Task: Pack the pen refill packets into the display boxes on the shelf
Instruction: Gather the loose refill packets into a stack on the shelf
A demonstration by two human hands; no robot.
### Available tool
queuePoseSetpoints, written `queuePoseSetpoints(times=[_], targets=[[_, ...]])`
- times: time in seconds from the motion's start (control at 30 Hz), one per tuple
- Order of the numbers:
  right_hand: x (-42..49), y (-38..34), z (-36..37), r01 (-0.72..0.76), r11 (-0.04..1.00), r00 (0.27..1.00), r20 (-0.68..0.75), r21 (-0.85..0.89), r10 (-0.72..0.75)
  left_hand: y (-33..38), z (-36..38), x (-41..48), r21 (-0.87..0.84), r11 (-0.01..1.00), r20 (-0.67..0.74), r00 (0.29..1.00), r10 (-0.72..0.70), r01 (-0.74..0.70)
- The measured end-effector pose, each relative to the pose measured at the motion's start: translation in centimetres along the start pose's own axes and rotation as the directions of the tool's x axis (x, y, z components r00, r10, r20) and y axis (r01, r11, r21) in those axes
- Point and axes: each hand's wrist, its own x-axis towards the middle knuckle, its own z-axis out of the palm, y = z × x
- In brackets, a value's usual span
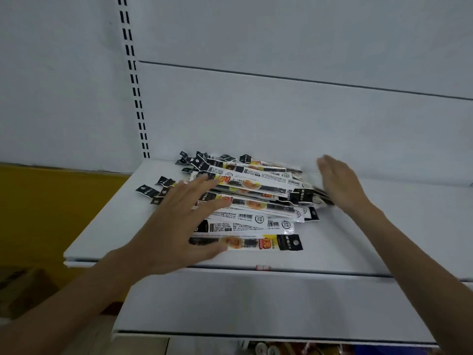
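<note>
A loose pile of several long pen refill packets (256, 201), white and clear with black hanging tabs and yellow-orange print, lies on the white shelf (384, 239). My left hand (179, 221) is spread flat with straight fingers over the pile's left part, touching the packets. At the pile's right end my right hand (340, 183) stands on edge, fingers straight, against the packet ends. Neither hand holds a packet. No display box is in view.
The white back panel (281, 111) rises behind the shelf, with a slotted upright (135, 85) at the left. A yellow surface (51, 206) lies left of the shelf. A lower shelf front (256, 303) sits below, with some goods (268, 349) under it.
</note>
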Motion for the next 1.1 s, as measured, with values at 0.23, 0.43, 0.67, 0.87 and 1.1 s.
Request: queuePoseSetpoints(times=[0.23,0.43,0.67,0.87,1.1], targets=[[0.5,-1.0,3.8,-0.162,0.959,0.982,0.13,0.231,0.135,-0.6,1.8,2.4,0.096,0.98,0.313,0.929,-0.196,0.174],[1.7,-1.4,3.8,-0.173,0.92,0.984,0.105,0.352,0.144,-2.5,-0.3,2.5,-0.086,0.937,0.074,0.94,-0.332,0.338],[3.9,-1.3,4.4,-0.231,0.915,0.966,0.186,0.33,0.177,-7.2,-0.4,5.9,-0.508,0.547,0.123,0.685,-0.718,0.665],[5.1,-2.1,5.8,-0.275,0.892,0.939,0.3,0.359,0.169,-4.9,1.1,7.2,-0.52,0.564,0.196,0.733,-0.652,0.641],[2.6,-1.5,2.6,-0.217,0.844,0.955,0.286,0.49,0.079,-4.8,-0.2,6.6,-0.45,0.633,0.029,0.719,-0.694,0.629]])
